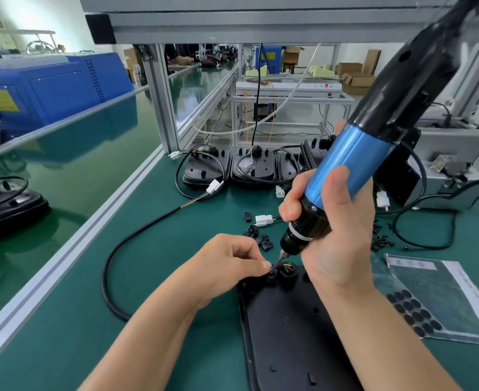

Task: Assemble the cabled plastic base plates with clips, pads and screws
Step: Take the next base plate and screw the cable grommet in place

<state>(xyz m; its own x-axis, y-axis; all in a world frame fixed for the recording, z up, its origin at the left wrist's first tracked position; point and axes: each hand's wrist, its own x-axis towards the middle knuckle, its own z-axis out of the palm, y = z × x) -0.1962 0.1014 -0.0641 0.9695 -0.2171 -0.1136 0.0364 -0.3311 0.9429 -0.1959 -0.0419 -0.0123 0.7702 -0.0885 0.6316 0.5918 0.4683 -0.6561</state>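
A black plastic base plate [289, 328] lies flat on the green mat in front of me. Its black cable [125, 249] loops away to the left. My left hand [227, 266] pinches a small black clip [272, 273] at the plate's far edge, beside the cable entry [287, 270] with coloured wires. My right hand [334, 235] grips a blue and black electric screwdriver [354, 165], tilted, with its bit tip down on the clip between my left fingertips. Whether a screw sits under the bit is hidden.
Several loose black clips [261, 238] and a white connector [263, 220] lie just beyond the plate. A sheet of round black pads [413, 311] lies at the right. Several cabled base plates [249, 167] stand in a row at the back. A conveyor [63, 165] runs along the left.
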